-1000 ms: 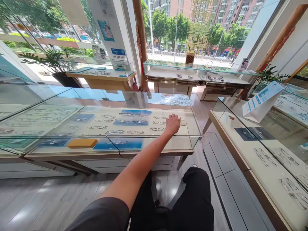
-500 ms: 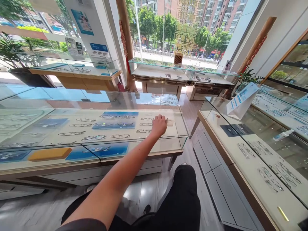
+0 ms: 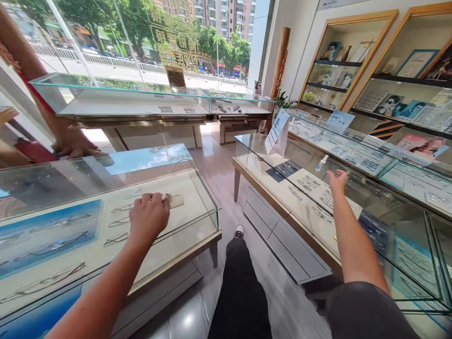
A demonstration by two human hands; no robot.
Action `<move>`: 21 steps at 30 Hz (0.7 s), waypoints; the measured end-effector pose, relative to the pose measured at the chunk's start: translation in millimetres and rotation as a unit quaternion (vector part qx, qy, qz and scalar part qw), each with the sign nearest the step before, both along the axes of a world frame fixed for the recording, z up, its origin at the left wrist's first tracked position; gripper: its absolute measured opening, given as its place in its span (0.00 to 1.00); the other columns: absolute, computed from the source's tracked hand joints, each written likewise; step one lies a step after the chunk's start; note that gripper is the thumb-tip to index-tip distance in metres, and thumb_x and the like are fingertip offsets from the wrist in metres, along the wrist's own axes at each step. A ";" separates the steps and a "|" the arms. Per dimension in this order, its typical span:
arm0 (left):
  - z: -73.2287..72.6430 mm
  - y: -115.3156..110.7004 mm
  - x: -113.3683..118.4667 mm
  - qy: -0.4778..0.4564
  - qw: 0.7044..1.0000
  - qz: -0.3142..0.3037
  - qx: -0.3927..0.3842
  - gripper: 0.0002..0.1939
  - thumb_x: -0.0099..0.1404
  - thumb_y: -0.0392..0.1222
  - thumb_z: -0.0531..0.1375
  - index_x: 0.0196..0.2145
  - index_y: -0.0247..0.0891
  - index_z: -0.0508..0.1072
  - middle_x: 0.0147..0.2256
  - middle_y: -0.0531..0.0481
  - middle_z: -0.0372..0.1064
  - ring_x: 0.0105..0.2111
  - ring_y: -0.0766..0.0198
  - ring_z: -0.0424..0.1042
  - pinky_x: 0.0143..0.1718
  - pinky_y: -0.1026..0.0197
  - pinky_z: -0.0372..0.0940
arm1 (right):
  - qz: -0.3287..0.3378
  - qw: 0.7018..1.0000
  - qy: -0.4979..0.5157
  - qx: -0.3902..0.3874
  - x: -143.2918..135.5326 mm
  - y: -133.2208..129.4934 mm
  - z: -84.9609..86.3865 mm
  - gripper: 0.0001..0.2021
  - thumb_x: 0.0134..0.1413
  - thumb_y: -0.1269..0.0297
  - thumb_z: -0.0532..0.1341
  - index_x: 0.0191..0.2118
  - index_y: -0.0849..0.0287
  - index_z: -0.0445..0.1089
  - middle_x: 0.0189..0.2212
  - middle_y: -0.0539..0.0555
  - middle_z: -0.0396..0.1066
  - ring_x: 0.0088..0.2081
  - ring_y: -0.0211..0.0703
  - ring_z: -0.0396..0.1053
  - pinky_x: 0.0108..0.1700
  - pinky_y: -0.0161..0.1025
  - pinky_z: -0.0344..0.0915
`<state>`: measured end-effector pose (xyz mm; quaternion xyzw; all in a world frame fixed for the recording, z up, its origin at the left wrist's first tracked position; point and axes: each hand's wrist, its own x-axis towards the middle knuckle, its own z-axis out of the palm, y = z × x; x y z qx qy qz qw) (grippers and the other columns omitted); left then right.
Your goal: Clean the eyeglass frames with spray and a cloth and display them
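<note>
My left hand (image 3: 149,214) is closed over the glass top of the left display case (image 3: 208,212), with a pale, thin cloth (image 3: 175,200) showing beside its thumb. Under that glass lie several pairs of eyeglasses (image 3: 122,220). Over the right display case (image 3: 243,165), my right hand (image 3: 338,181) is stretched forward, fingers partly bent and apart, with nothing seen in it. Just beyond its fingertips is a small white bottle with a blue label (image 3: 321,163) on the glass. A small gap shows between hand and bottle.
A folded sign card (image 3: 278,132) stands on the right case. A grey floor aisle (image 3: 219,183) runs between the two cases. More glass cases (image 3: 130,101) line the window, and wooden-framed wall shelves (image 3: 348,61) rise at the right.
The view has swung right and moved closer to the aisle. My right hand has come into view, reaching towards the bottle. My left hand stays on the left case with the cloth.
</note>
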<state>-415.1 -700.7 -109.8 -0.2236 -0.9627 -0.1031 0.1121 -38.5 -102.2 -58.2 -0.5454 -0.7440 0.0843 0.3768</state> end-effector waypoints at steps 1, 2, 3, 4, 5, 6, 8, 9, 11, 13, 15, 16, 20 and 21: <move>1.2 -0.4 -1.5 -0.004 1.000 0.007 -0.016 0.28 0.82 0.51 0.43 0.57 0.29 0.74 0.59 0.23 0.70 0.59 0.32 0.69 0.55 0.37 0.70 | -0.020 0.999 0.045 -0.023 -9.0 18.4 -5.8 0.27 0.71 0.53 0.64 0.67 0.63 0.66 0.65 0.67 0.68 0.59 0.55 0.74 0.61 0.54 0.73; 2.5 -0.7 -2.4 -0.009 0.999 0.012 -0.032 0.30 0.82 0.52 0.42 0.59 0.29 0.74 0.60 0.23 0.69 0.59 0.32 0.69 0.55 0.37 0.70 | -0.032 0.995 0.086 -0.042 -19.8 35.8 -11.9 0.29 0.68 0.52 0.65 0.67 0.62 0.64 0.65 0.68 0.67 0.60 0.56 0.72 0.63 0.54 0.71; 3.8 -0.9 -2.8 -0.013 0.999 0.017 -0.047 0.31 0.82 0.52 0.40 0.60 0.29 0.73 0.61 0.23 0.69 0.59 0.31 0.69 0.54 0.37 0.71 | -0.039 0.990 0.122 -0.057 -31.2 51.9 -18.0 0.32 0.65 0.51 0.67 0.67 0.61 0.63 0.66 0.68 0.66 0.62 0.57 0.71 0.65 0.53 0.70; 4.5 -1.1 -3.1 -0.013 0.998 0.022 -0.059 0.32 0.82 0.52 0.39 0.60 0.29 0.73 0.61 0.24 0.69 0.59 0.31 0.69 0.53 0.37 0.71 | -0.045 0.984 0.154 -0.071 -42.3 66.5 -23.8 0.34 0.62 0.51 0.68 0.68 0.60 0.62 0.67 0.69 0.66 0.63 0.59 0.71 0.66 0.54 0.68; 4.7 -1.2 -3.6 -0.011 0.997 0.026 -0.070 0.33 0.82 0.52 0.38 0.60 0.29 0.73 0.61 0.24 0.69 0.59 0.32 0.69 0.53 0.38 0.71 | -0.048 0.979 0.182 -0.083 -52.2 79.5 -29.2 0.37 0.59 0.50 0.69 0.69 0.59 0.62 0.68 0.69 0.65 0.64 0.60 0.70 0.67 0.54 0.67; 4.1 -1.3 -4.5 -0.009 0.996 0.029 -0.078 0.33 0.82 0.53 0.37 0.60 0.30 0.74 0.61 0.24 0.69 0.58 0.32 0.70 0.52 0.38 0.72 | -0.049 0.973 0.205 -0.092 -60.4 90.9 -34.0 0.39 0.57 0.50 0.70 0.70 0.58 0.61 0.68 0.69 0.65 0.66 0.61 0.69 0.69 0.55 0.66; 1.0 -1.8 -8.1 -0.003 0.996 0.035 -0.086 0.35 0.81 0.54 0.35 0.60 0.31 0.74 0.61 0.26 0.70 0.57 0.32 0.71 0.51 0.39 0.72 | -0.051 0.964 0.241 -0.105 -71.0 109.1 -41.3 0.42 0.55 0.50 0.71 0.72 0.56 0.60 0.70 0.69 0.65 0.68 0.63 0.68 0.71 0.56 0.64; -1.2 -2.2 -10.6 -0.002 0.996 0.038 -0.086 0.36 0.81 0.55 0.35 0.60 0.32 0.74 0.61 0.26 0.70 0.57 0.32 0.71 0.51 0.40 0.72 | -0.051 0.960 0.253 -0.108 -73.9 115.8 -43.5 0.43 0.55 0.50 0.72 0.72 0.56 0.60 0.70 0.69 0.65 0.69 0.63 0.67 0.72 0.56 0.64; -5.6 -3.5 -15.2 0.001 0.996 0.042 -0.083 0.37 0.81 0.56 0.34 0.60 0.34 0.74 0.61 0.28 0.70 0.57 0.33 0.71 0.50 0.41 0.72 | -0.050 0.954 0.271 -0.115 -77.1 123.5 -44.4 0.44 0.53 0.51 0.73 0.72 0.57 0.61 0.70 0.70 0.67 0.69 0.64 0.68 0.72 0.55 0.63; -8.3 -5.1 -15.8 0.012 0.996 0.049 -0.079 0.35 0.81 0.56 0.35 0.59 0.34 0.75 0.61 0.28 0.70 0.57 0.34 0.71 0.49 0.41 0.72 | -0.049 0.949 0.285 -0.123 -79.4 122.8 -40.4 0.42 0.52 0.51 0.74 0.70 0.59 0.64 0.68 0.72 0.70 0.67 0.65 0.71 0.71 0.56 0.64; -8.5 -6.2 -11.1 0.029 0.996 0.050 -0.074 0.30 0.82 0.53 0.40 0.57 0.34 0.75 0.60 0.29 0.72 0.55 0.35 0.72 0.49 0.42 0.72 | -0.051 0.943 0.300 -0.132 -82.3 116.0 -33.7 0.39 0.52 0.51 0.74 0.67 0.59 0.66 0.66 0.76 0.71 0.66 0.68 0.72 0.70 0.60 0.64; -7.8 -6.2 -7.8 0.035 0.996 0.046 -0.070 0.27 0.81 0.51 0.43 0.56 0.34 0.76 0.59 0.30 0.73 0.55 0.35 0.72 0.49 0.42 0.71 | -0.057 0.940 0.307 -0.137 -83.9 112.2 -30.6 0.37 0.50 0.53 0.74 0.64 0.59 0.68 0.65 0.79 0.71 0.67 0.71 0.71 0.71 0.63 0.61; -5.6 -4.4 -0.1 0.048 0.997 0.032 -0.051 0.20 0.81 0.47 0.49 0.52 0.35 0.77 0.56 0.32 0.74 0.55 0.38 0.72 0.51 0.44 0.70 | -0.072 0.924 0.348 -0.144 -88.8 108.8 -27.5 0.21 0.42 0.66 0.75 0.43 0.46 0.71 0.65 0.84 0.68 0.73 0.74 0.63 0.74 0.69 0.49; -5.9 -4.1 0.3 0.053 0.997 0.036 -0.048 0.19 0.81 0.46 0.50 0.51 0.35 0.77 0.55 0.32 0.74 0.55 0.38 0.72 0.50 0.44 0.70 | -0.068 0.918 0.363 -0.143 -89.3 109.7 -28.7 0.19 0.40 0.68 0.74 0.35 0.44 0.68 0.63 0.82 0.70 0.73 0.74 0.63 0.74 0.71 0.48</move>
